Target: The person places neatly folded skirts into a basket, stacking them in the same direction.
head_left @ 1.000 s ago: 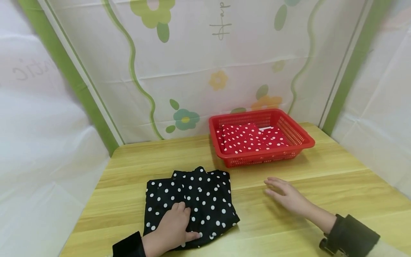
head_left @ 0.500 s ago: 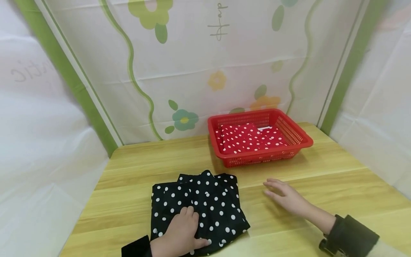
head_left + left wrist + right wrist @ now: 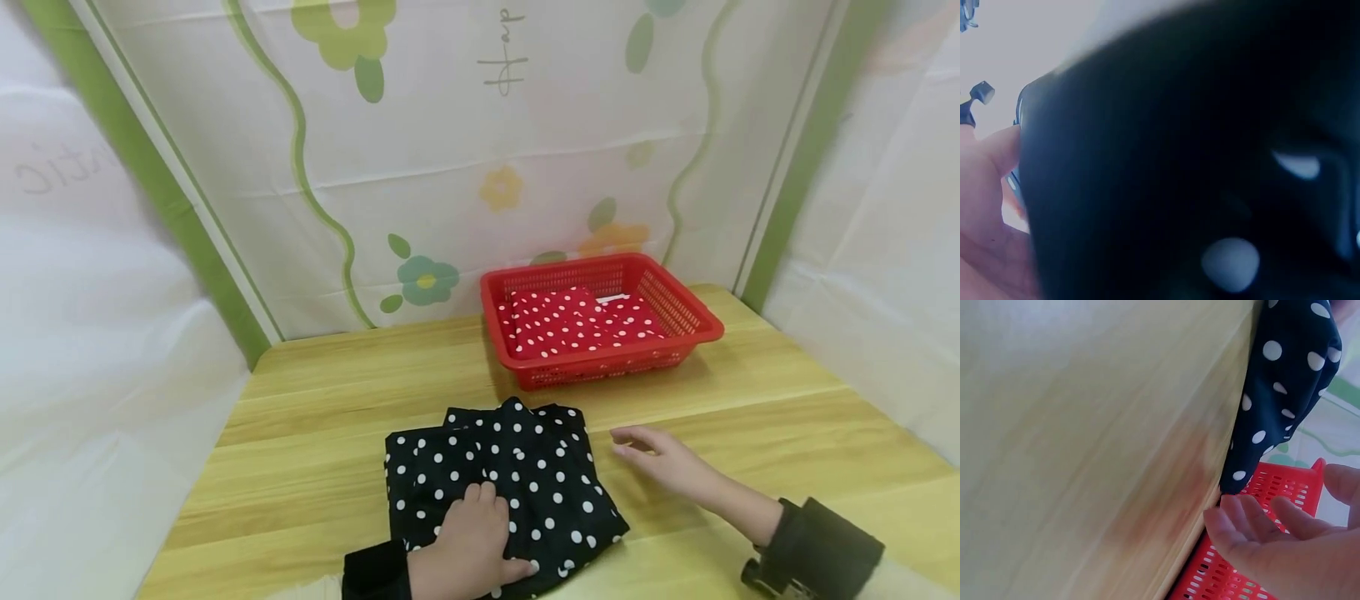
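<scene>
A folded black cloth with white dots [image 3: 547,492] lies on the wooden table, its far edge uneven. My left hand [image 3: 465,537] is on top of it near the front, fingers bent into the fabric and thumb stretched to the right. Dark dotted fabric [image 3: 1232,265] fills most of the left wrist view and hides the fingers, with part of the hand at the left edge. My right hand [image 3: 667,462] hovers just right of the cloth with loosely bent fingers and holds nothing. The right wrist view shows its fingertips near the cloth's corner [image 3: 1238,478].
Behind the cloth, a red plastic basket [image 3: 701,333] stands toward the back right. In it lie folded red cloths with white dots [image 3: 558,321]. A white printed curtain [image 3: 420,167] closes off the back, and white sheets [image 3: 112,333] hang at both sides.
The black dotted cloth has slid to the right across the table along with my left hand, closer to my right hand. My right hand has stayed nearly in place, its fingers slightly more bent.
</scene>
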Available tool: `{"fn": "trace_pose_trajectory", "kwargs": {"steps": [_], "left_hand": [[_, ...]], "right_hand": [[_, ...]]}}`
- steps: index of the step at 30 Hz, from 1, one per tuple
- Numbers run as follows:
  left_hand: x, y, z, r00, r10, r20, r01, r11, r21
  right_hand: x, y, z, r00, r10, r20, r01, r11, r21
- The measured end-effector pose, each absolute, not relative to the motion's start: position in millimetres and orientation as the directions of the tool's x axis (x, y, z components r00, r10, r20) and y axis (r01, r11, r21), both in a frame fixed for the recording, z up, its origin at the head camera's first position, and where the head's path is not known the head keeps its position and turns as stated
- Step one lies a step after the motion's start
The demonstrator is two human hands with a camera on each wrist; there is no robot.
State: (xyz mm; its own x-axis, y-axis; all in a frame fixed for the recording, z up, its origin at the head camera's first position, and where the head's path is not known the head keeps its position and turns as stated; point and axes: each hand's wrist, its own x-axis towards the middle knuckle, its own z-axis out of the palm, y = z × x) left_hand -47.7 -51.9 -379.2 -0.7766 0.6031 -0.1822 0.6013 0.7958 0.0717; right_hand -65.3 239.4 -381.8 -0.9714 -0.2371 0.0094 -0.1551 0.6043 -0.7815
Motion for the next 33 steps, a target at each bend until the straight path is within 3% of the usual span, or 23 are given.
{"fn": "trace_pose_trajectory", "kwargs": {"steps": [5,13,21,27,30,33], "left_hand": [[-47.3,-41.0,-379.4,-0.772,0.614,-0.164,0.618,0.785,0.026],[-48.5,-29.8,-377.2,-0.759,0.621,-0.196,0.625,0.779,0.046],[-49.6,0.2,-378.3,-0.727,0.647,-0.227,0.656,0.754,0.048],[-63.1,-6.5,-372.1,-0.702,0.662,-0.263,0.618,0.749,0.237],[-75.1,-32.6,-362.9,-0.747,0.622,-0.235,0.520,0.767,0.377],[-85.6,-68.5,-356.9,-0.838,0.521,-0.161,0.413,0.800,0.436]], "right_hand": [[-64.5,240.2,-381.3,-0.978,-0.207,-0.035,-0.096,0.589,-0.802],[-60.0,242.6,-380.3,-0.976,-0.209,-0.064,-0.069,0.571,-0.818],[-45.1,253.6,-379.1,-0.971,-0.135,-0.199,0.094,0.548,-0.831],[-46.4,252.3,-379.4,-0.968,-0.063,-0.243,0.164,0.577,-0.800],[-53.4,245.3,-379.0,-0.966,-0.076,-0.246,0.158,0.577,-0.801],[-59.7,236.1,-379.5,-0.965,-0.101,-0.242,0.145,0.565,-0.812]]}}
